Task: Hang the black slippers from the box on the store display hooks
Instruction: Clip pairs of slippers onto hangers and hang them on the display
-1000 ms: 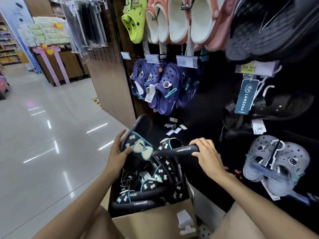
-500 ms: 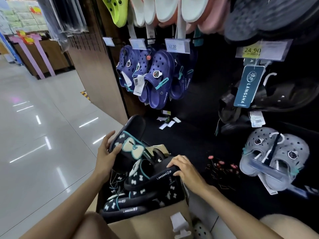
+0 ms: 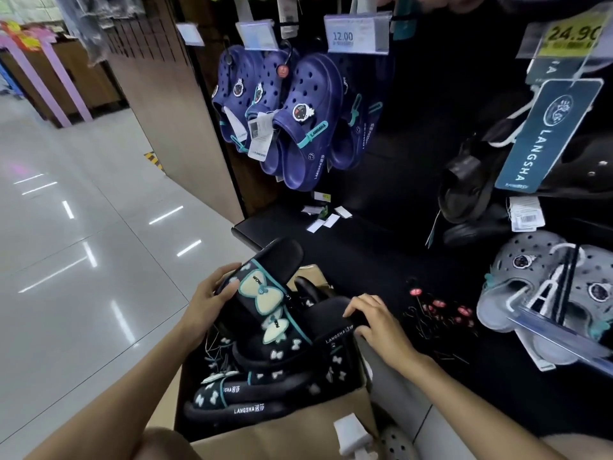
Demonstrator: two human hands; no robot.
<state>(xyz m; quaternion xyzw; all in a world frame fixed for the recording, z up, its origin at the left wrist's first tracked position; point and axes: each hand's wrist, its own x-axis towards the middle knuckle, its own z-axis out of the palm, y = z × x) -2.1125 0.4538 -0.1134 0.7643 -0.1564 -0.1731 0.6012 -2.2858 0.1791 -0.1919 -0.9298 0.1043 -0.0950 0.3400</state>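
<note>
Black slippers (image 3: 265, 370) with pale bows and teal trim are piled in the cardboard box (image 3: 292, 436). One is gripped at its strap by the left hand (image 3: 207, 307); another's sole edge is clasped by the right hand (image 3: 378, 323).

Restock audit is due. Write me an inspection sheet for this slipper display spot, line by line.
Surface: black base shelf under the hooks, with white paper tags and small red-tipped hooks lying loose on it.
Job's things: cardboard box with black slippers stacked inside; one bow slipper raised above the pile.
Clutter: the loose tags and hooks above.
Hands: left hand grips the bow slipper; right hand grips the end of another slipper on top of the pile.
Cables: nothing seen.
Surroundings: navy clogs, grey clogs and dark shoes hanging; price labels 12.00 and 24.90; glossy tiled floor.
</note>
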